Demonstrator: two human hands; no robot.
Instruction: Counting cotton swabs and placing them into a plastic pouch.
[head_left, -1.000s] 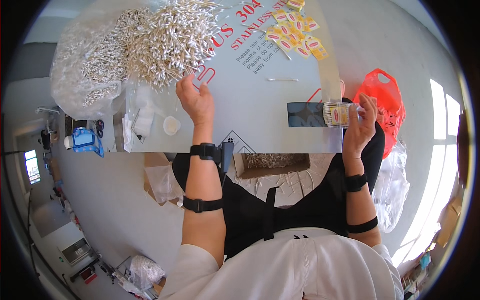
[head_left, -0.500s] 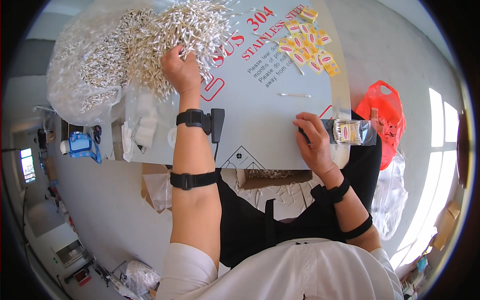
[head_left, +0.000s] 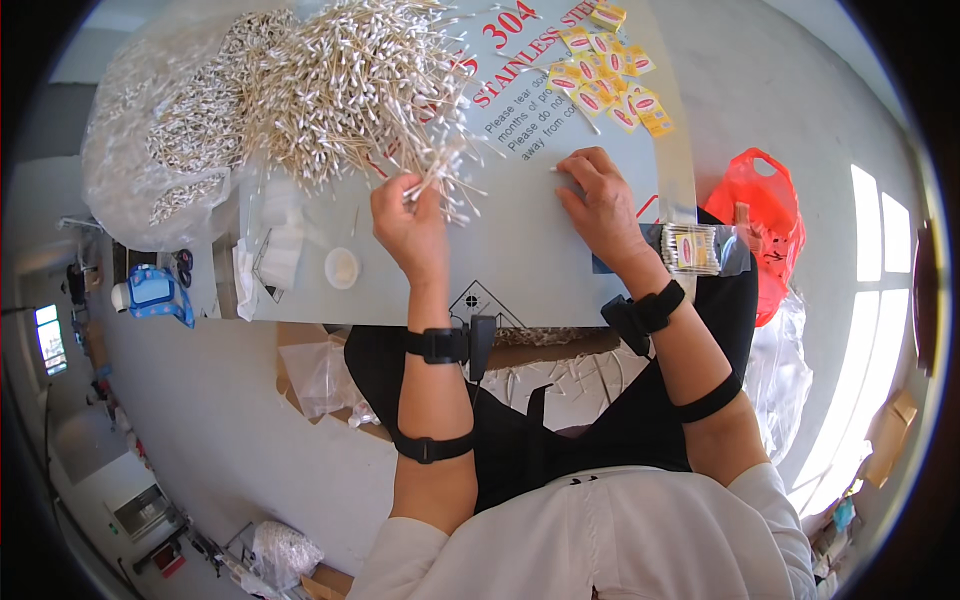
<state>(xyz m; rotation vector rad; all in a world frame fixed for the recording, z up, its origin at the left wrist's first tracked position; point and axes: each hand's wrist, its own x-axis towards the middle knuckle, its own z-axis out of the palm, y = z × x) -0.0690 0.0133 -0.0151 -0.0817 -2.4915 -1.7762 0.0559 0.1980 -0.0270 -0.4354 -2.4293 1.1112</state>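
Note:
My left hand (head_left: 410, 225) is closed around a loose bunch of cotton swabs (head_left: 445, 180), their white tips fanning out beyond the fingers. Just behind it spreads a large heap of cotton swabs (head_left: 345, 85), partly on a clear plastic bag (head_left: 115, 140). Over the table, my right hand (head_left: 605, 205) has its thumb and forefinger apart. One white tip of a lone swab (head_left: 555, 168) shows by those fingertips; the hand covers the rest. Close to my right wrist lies a clear pack of swabs (head_left: 690, 248) with a yellow label.
Small yellow-and-white cards (head_left: 610, 75) are scattered at the back right of the grey table sheet (head_left: 520, 240). A round white dish (head_left: 342, 267) sits front left. An orange-red bag (head_left: 765, 210) hangs right of the table; an open carton (head_left: 555, 345) stands below its front edge.
My left hand has come out of the heap, toward me and rightward, with a bunch of swabs. My right hand has moved away from the pack and over the lone swab.

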